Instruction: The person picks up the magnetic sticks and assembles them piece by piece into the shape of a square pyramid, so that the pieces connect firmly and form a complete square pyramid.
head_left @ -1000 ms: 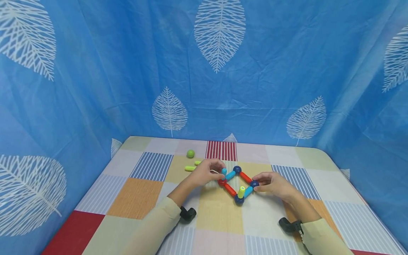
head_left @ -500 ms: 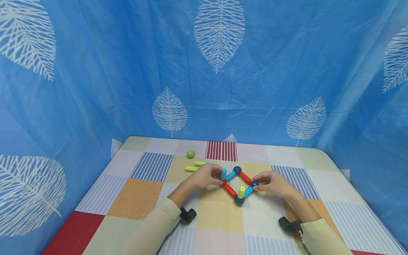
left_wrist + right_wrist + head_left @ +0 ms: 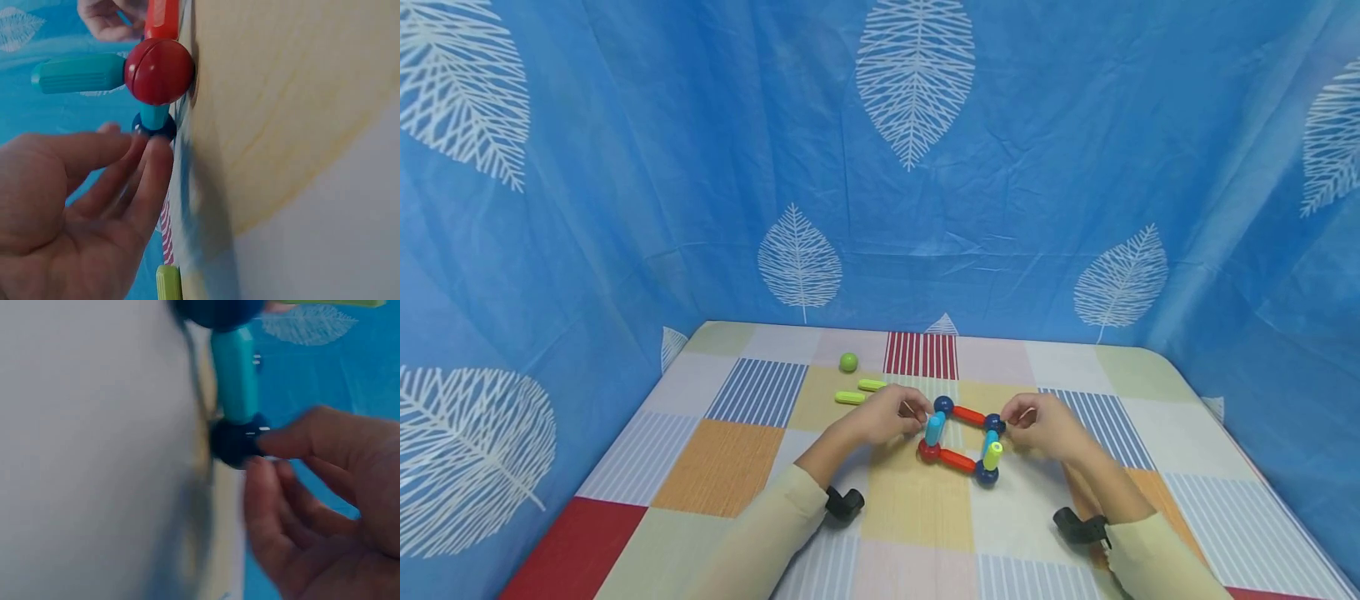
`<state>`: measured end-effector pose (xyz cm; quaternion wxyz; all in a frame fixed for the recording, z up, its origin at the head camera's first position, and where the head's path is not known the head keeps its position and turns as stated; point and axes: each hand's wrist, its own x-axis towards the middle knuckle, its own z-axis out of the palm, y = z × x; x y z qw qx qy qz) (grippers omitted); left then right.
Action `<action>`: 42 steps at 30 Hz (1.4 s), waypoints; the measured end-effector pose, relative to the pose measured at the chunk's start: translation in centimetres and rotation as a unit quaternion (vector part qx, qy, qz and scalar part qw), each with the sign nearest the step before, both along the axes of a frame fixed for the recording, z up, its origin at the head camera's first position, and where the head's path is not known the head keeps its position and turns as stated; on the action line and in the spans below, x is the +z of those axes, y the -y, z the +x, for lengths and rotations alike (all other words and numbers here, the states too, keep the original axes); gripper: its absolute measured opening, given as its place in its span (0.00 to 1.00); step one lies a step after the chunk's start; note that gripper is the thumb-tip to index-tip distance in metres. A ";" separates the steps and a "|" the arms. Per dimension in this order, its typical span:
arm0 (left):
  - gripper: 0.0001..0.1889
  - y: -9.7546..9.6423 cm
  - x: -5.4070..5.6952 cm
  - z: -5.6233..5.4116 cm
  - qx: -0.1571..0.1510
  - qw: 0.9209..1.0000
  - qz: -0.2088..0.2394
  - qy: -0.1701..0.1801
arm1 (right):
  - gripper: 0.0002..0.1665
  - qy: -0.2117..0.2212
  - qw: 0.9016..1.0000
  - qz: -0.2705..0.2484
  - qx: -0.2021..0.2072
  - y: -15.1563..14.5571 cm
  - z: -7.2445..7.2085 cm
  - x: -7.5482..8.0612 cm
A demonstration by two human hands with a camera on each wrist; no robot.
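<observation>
On the patchwork cloth (image 3: pixel 917 521), a red-and-blue rod-and-ball frame (image 3: pixel 957 460) is sitting between the left hand (image 3: pixel 887 415) and right hand (image 3: pixel 1048 427); two lime-green rods (image 3: pixel 850 398) are lying to its left, a green ball (image 3: pixel 848 362) resting behind them.

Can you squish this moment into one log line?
left hand: beside glossy dark blue ball, contact unclear | right hand: pinches second dark blue ball | glossy green ball: lies apart

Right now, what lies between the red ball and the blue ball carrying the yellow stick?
A red stick spans the stretch from the red ball to that blue ball; the head view shows it.
</observation>
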<state>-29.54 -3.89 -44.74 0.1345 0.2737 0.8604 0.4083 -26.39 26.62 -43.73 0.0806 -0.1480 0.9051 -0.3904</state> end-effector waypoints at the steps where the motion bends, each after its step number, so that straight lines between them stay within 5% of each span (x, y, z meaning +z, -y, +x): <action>1: 0.11 -0.3 0.0 -0.1 0.010 1.000 -0.004 -0.008 | 0.13 0.018 1.000 -0.002 0.021 0.1 0.4 0.4; 4: 0.16 -1.1 -0.1 -0.5 0.022 0.999 -0.013 -0.028 | 0.19 0.086 0.993 -0.012 0.080 0.8 1.6 1.3; 7: 0.22 -2.0 -0.1 -0.9 0.007 0.999 -0.023 -0.035 | 0.26 0.122 0.989 -0.001 0.080 2.2 2.8 1.3; 14: 0.26 -2.9 0.1 -1.3 -0.020 0.997 -0.052 -0.045 | 0.32 0.050 0.997 0.060 0.013 4.1 3.3 0.5; 20: 0.21 -1.8 0.1 -1.1 0.007 0.998 -0.048 -0.041 | 0.30 0.061 0.997 0.023 0.030 2.8 2.1 0.4; 28: 0.16 0.5 0.0 -0.7 0.057 0.998 -0.037 0.018 | 0.18 0.001 0.999 -0.004 0.043 1.6 0.2 -0.6; 42: 0.13 2.1 0.3 -0.1 0.052 0.998 -0.031 0.012 | 0.11 0.004 0.999 -0.042 0.027 1.6 -0.9 -1.8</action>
